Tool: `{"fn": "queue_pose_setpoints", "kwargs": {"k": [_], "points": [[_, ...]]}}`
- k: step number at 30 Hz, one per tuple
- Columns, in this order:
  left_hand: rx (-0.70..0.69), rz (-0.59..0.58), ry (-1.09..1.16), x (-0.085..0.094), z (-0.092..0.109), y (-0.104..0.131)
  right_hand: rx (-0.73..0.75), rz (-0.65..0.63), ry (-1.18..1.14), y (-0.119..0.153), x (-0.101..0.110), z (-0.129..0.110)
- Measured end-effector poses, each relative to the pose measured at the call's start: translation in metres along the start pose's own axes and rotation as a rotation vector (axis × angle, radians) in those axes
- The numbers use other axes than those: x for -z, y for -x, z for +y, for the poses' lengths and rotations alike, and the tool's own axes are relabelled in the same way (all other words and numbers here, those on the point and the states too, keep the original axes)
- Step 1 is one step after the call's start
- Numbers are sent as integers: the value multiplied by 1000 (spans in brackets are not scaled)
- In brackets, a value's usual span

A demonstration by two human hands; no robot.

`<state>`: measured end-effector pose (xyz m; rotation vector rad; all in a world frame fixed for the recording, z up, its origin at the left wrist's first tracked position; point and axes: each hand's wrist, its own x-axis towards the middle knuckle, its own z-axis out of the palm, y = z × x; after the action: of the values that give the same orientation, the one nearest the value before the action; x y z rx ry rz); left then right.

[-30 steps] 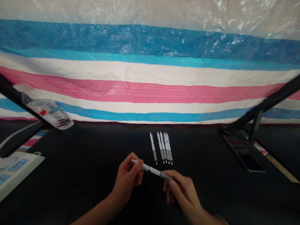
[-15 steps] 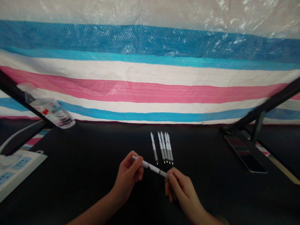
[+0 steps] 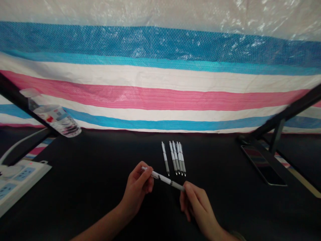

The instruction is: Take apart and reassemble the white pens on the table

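Between my two hands a white pen [image 3: 164, 179] with a grey grip is held, tilted down to the right. My left hand [image 3: 140, 182] pinches its upper, clicker end between thumb and fingers. My right hand [image 3: 197, 202] has thumb and forefinger closed at the grey tip end, and the tip itself is hidden by the fingers. Just beyond them, several similar white and grey pens [image 3: 178, 159] lie side by side on the black table [image 3: 100, 160], tips toward me. A single pen [image 3: 165, 159] lies a little to the left of that row.
A power strip [image 3: 22, 180] sits at the left edge, with a clear plastic bottle [image 3: 57, 117] farther back. On the right lies a dark phone [image 3: 263, 165] beside a black slanted frame bar [image 3: 288, 110]. A striped plastic sheet [image 3: 160, 97] hangs behind the table.
My right hand has slid slightly right along the pen toward its tip, so more of the grey grip shows. The left hand has stayed in place.
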<state>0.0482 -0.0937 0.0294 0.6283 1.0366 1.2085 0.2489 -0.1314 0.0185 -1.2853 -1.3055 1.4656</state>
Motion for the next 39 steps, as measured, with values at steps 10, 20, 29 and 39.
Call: {"fn": "queue_pose_setpoints", "kwargs": {"k": [10, 20, 29, 39], "points": [[2, -3, 26, 0, 2, 0, -7, 24, 1, -1, 0, 0], [-12, 15, 45, 1, 0, -1, -22, 23, -151, -3, -4, -1], [-52, 80, 105, 4, 7, -5, 112, 143, -304, -1, 3, 0], [-75, 124, 138, 6, 12, -6, 223, 269, -457, 1, 10, 12]]}}
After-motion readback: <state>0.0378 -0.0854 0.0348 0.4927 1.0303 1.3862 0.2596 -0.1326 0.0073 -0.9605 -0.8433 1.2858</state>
